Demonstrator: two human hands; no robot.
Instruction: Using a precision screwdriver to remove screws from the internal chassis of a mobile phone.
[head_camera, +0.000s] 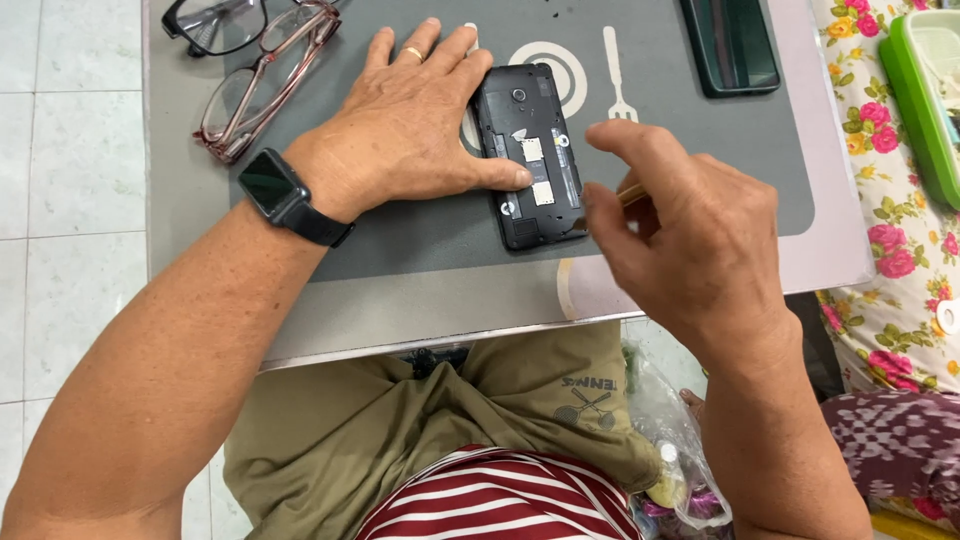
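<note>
A black phone (527, 150) with its back cover off lies face down on a grey mat (700, 180), its card slots showing. My left hand (410, 120) lies flat on the mat and presses the phone's left edge, the thumb resting on its lower part. It wears a ring, and a black smartwatch (280, 195) sits on the wrist. My right hand (690, 230) hovers at the phone's right edge, fingers pinched round a thin brownish tool (632, 192) whose tip is near the phone's lower right side.
Two pairs of glasses (262, 75) lie at the mat's upper left. Another dark phone (732, 45) lies at the top right. A green box (925, 95) rests on a flowered cloth (890, 250) on the right. A plastic bag (670, 450) sits by my lap.
</note>
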